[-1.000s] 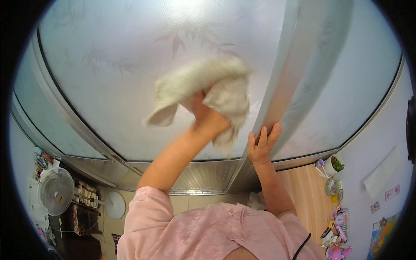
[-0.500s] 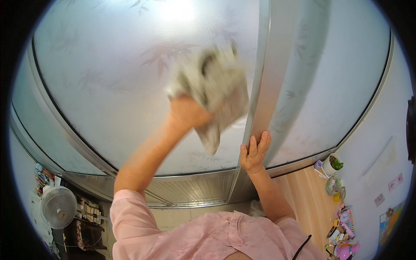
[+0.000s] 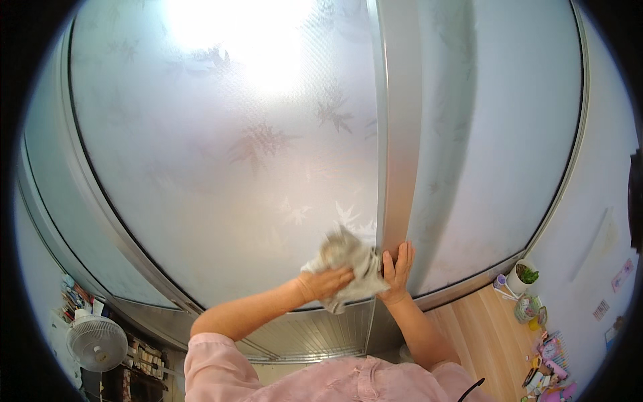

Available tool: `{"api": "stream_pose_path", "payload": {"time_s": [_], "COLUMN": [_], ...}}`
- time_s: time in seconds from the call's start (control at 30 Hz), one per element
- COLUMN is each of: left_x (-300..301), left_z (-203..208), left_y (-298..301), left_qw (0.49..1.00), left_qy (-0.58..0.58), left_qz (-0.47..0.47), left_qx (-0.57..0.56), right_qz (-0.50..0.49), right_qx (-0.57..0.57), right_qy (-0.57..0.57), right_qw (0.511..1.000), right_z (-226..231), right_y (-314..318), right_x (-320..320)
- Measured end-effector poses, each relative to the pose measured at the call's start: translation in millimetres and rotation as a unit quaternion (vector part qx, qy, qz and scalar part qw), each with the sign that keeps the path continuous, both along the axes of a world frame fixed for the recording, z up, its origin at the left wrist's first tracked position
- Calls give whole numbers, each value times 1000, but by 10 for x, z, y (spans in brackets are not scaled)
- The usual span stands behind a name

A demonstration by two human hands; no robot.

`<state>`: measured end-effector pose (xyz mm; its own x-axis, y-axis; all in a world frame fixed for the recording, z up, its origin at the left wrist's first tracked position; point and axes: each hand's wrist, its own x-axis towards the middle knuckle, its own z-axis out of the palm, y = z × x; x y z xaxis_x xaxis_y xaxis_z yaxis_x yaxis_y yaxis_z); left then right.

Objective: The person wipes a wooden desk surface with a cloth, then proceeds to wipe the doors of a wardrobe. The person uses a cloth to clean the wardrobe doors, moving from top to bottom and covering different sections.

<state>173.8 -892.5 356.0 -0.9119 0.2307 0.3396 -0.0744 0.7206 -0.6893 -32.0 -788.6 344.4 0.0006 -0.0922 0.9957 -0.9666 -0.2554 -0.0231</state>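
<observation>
My left hand (image 3: 326, 282) presses a crumpled grey-beige cloth (image 3: 362, 271) against the lower part of a frosted glass door panel (image 3: 201, 181) with a leaf pattern. Its fingers lie over the cloth, near the panel's right edge. Just right of the cloth, my right hand (image 3: 398, 271) rests with fingers stretched upward on the metal door frame (image 3: 400, 134). It holds nothing. The cloth's right edge comes close to the right thumb; whether they touch, I cannot tell.
A second frosted panel (image 3: 502, 134) stands right of the frame. Lower left is a white fan (image 3: 97, 343) beside shelves. On the right, a potted plant (image 3: 522, 276), jars and colourful small items line a wooden surface (image 3: 469, 328) along the wall. A ribbed metal panel (image 3: 308, 331) runs below the glass.
My left hand has brought the cloth down the glass from the middle to its lower right, close to my right hand. The right hand stays on the frame; the view has shifted.
</observation>
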Motion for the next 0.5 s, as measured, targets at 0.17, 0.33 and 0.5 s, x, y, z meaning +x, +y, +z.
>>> {"api": "stream_pose_path", "payload": {"time_s": [0.17,0.33,0.5], "left_x": [-170,-352,-367], "left_z": [1289,3279,4309], "left_y": [325,23,15], "left_qw": [985,926,856], "left_qy": [118,357,500], "left_qz": [67,-27,89], "left_qx": [108,118,-96], "right_qz": [-10,-25,-3], "right_qx": [25,32,20], "right_qy": [-5,0,-13], "right_qw": [1000,999,1000], "right_z": [-27,-47,12], "right_y": [30,98,44], "right_x": [-37,-170,32]}}
